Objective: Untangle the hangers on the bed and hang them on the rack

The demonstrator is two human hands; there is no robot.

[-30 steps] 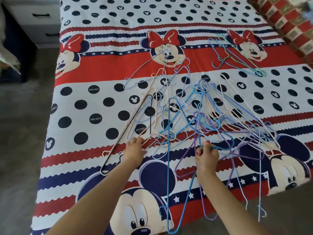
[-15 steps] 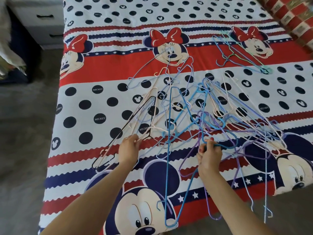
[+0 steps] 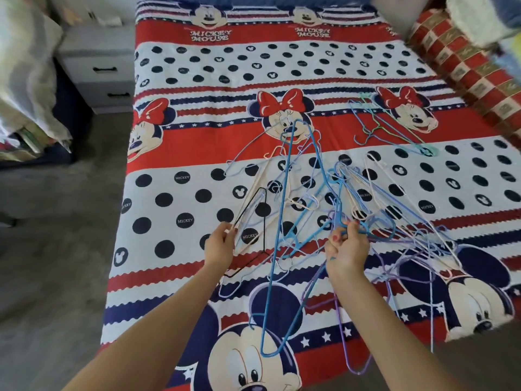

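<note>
Hangers: tangled thin plastic-coated wire hangers (image 3: 324, 198) are lying mid-bed. Left hand (image 3: 220, 244) is pinching cream strands at 9 o'clock; right hand (image 3: 348, 246) is gripping blue hooks at 3 o'clock. Risk: interlocked hooks tightening if pulled apart.
</note>
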